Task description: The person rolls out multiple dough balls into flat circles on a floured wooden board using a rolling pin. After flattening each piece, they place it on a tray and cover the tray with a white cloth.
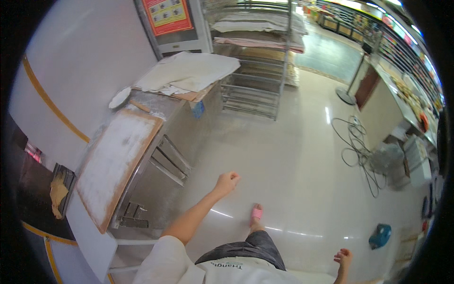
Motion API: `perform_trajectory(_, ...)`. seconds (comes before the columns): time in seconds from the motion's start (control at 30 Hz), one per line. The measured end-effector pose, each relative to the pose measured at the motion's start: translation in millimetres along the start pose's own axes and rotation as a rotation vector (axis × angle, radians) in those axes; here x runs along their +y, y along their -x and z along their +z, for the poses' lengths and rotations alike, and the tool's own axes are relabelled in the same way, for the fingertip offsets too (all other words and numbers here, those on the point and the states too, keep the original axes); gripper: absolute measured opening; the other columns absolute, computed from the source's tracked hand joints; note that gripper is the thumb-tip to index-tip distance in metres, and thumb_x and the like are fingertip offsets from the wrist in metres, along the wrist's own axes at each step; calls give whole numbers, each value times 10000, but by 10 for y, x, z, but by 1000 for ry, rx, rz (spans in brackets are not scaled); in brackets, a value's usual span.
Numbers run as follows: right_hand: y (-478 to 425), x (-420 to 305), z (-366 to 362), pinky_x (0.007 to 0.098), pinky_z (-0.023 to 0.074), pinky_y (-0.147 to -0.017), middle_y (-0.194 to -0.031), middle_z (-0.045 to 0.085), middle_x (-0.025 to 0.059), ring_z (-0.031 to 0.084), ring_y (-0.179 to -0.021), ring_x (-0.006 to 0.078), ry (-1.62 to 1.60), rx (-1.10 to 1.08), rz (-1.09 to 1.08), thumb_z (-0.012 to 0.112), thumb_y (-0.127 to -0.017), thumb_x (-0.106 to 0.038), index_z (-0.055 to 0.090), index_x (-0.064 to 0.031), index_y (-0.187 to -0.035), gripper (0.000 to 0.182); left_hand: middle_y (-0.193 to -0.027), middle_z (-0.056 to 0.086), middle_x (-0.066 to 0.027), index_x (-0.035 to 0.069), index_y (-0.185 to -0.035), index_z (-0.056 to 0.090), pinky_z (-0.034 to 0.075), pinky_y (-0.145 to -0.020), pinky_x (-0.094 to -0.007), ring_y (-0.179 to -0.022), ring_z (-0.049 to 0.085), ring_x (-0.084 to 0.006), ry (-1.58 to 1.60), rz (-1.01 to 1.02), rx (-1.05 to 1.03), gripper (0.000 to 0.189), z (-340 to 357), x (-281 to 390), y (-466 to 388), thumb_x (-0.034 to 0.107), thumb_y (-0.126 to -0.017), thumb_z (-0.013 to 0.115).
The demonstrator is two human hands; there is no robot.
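Note:
My left hand (227, 184) hangs over the pale tiled floor (283, 159), its fingers curled in and nothing visible in them. To its left stands a steel worktable carrying a wooden board (117, 163) coated in white flour. The hand is apart from both. My right hand (343, 256), at the lower right, is also over the floor and appears to hold nothing; its fingers are loosely bent and slightly apart. Below my body a foot in a pink slipper (256, 212) shows on the floor.
A rolling pin (140, 105) and a bowl of flour (120, 98) sit behind the board. White cloths (191, 71) cover the table's far end. Beyond stands a metal rack (252, 88). Coiled cable (354, 142), a stand (345, 96) and a blue object (380, 236) occupy the right floor.

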State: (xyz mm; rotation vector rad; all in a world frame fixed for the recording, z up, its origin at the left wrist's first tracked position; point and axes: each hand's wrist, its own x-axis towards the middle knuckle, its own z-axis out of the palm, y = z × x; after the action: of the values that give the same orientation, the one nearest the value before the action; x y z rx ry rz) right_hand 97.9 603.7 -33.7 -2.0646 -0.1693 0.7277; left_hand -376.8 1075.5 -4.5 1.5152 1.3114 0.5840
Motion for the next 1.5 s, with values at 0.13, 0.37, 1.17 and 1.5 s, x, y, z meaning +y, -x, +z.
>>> perform_trajectory(0.13, -1561, -912, 1357, 319, 521, -484, -764, 586, 97, 587, -556, 194, -207, -114, -58, 575, -805, -8, 547, -25, -1026, 223, -684, 627, -58, 19, -896, 643, 488, -514, -264, -555, 588, -123, 252, -95, 227, 126, -897, -34, -1139, 140, -874, 616)
perform_trajectory(0.37, -1550, -4371, 5021, 307, 531, -647, -861, 624, 64, 630, -746, 164, -83, -660, -388, 616, -850, -48, 605, -2, -1066, 221, -755, 636, -38, 26, -960, 629, 526, -575, -257, -619, 602, -112, 485, -228, 510, 118, -2426, 199, -2178, 130, -921, 590)
perform_trajectory(1.17, -109, -5875, 10108, 491, 451, -1022, -1250, 541, 263, 530, -1184, 405, -240, -1719, 756, 558, -949, -156, 401, 95, -1313, 470, -896, 672, -133, -7, -910, 615, 522, -680, -345, -806, 663, -240, 553, -320, 604, 223, -4457, 15, -5234, 181, -812, 685)
perform_trajectory(1.5, 113, -7248, 11071, 423, 448, -991, -1150, 601, 97, 563, -1103, 255, -421, -1480, 618, 584, -954, -301, 558, -45, -1165, 333, -992, 644, -113, -61, -1108, 582, 549, -720, -325, -876, 650, -184, 678, -269, 629, 370, -4597, 1304, -5351, 179, -847, 689)
